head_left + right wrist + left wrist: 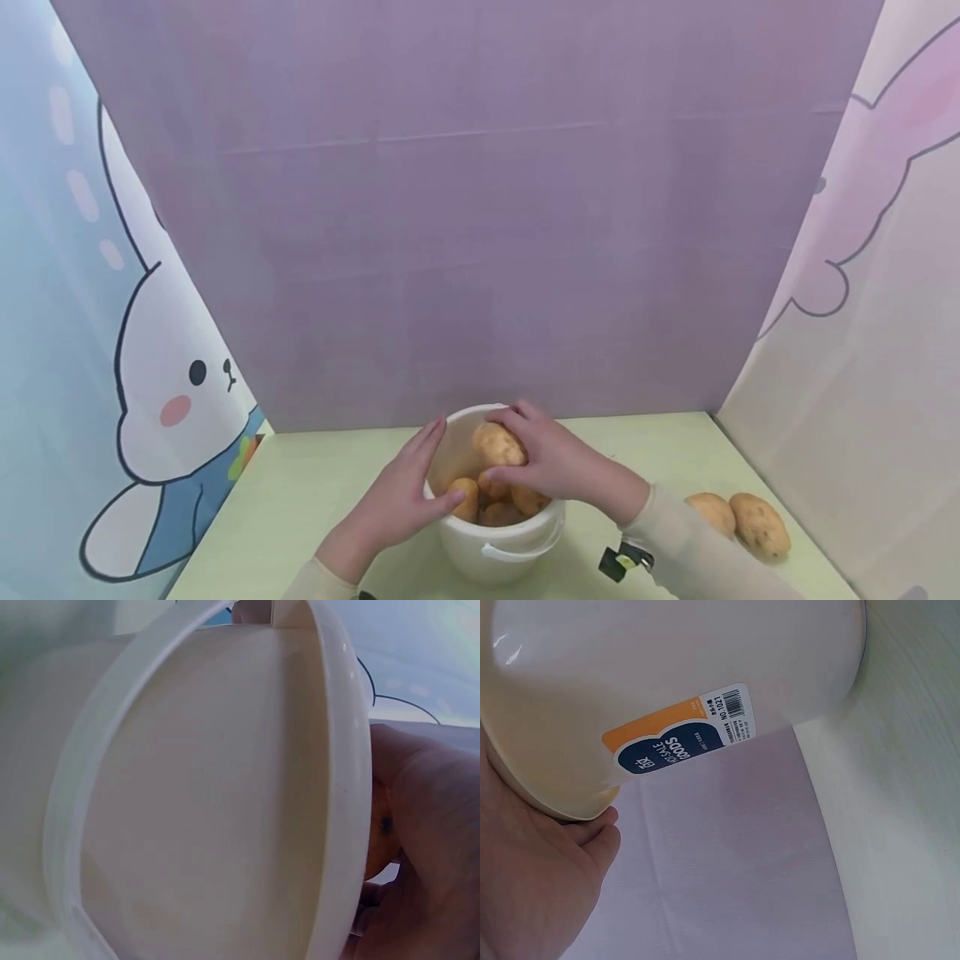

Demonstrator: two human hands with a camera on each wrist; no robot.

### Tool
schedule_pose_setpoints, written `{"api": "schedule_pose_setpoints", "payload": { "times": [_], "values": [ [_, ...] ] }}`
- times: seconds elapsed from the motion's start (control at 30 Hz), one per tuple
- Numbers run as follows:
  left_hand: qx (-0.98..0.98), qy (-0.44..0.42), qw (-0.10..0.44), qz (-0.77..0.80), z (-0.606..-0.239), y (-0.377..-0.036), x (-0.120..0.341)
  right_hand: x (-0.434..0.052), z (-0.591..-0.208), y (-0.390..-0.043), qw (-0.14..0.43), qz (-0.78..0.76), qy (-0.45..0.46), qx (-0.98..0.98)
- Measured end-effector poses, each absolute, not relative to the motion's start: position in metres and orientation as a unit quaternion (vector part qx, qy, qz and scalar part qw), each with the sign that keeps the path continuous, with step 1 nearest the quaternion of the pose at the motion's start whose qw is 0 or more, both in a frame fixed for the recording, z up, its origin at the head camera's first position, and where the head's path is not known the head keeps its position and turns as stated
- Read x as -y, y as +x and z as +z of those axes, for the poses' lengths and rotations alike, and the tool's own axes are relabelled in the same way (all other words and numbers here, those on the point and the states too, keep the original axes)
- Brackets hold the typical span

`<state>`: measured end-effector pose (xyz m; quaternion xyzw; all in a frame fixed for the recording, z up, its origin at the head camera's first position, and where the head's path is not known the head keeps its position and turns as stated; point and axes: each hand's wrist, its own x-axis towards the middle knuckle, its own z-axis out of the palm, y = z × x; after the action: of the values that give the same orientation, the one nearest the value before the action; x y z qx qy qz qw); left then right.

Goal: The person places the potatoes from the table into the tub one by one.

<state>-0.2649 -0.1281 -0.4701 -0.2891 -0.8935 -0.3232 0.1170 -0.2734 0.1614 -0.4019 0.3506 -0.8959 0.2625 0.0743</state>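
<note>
A white plastic bucket point(501, 542) stands on the pale green table point(315, 500) with several potatoes point(504, 510) inside. My left hand point(411, 490) clasps its left rim, fingers along the outer wall and thumb over the edge. My right hand point(551, 467) grips one potato point(495, 443) just above the bucket's mouth. In the left wrist view my palm point(532, 885) presses against the bucket point(667, 660), which carries an orange and blue label point(679, 739). The right wrist view is filled by the bucket's wall and handle point(210, 795), with my right hand point(431, 825) and a sliver of potato point(379, 829) beyond the rim.
Two more potatoes point(712, 510) point(759, 523) lie on the table at the right. A purple back wall point(480, 250) and cartoon-printed side panels point(165, 392) close in the table on three sides. Bare tabletop lies left of the bucket.
</note>
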Motion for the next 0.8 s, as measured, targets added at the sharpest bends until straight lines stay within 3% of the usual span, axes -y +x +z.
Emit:
{"api": "schedule_pose_setpoints", "payload": {
  "times": [0.53,0.8],
  "values": [
    [0.895,-0.283,0.113,-0.325,-0.468,-0.264,0.126,-0.157,-0.405,-0.275,0.060,0.275,0.341,0.897],
    [0.890,-0.291,0.116,-0.331,-0.470,-0.265,0.129,-0.177,-0.405,-0.260,0.120,0.319,0.360,0.868]
  ]
}}
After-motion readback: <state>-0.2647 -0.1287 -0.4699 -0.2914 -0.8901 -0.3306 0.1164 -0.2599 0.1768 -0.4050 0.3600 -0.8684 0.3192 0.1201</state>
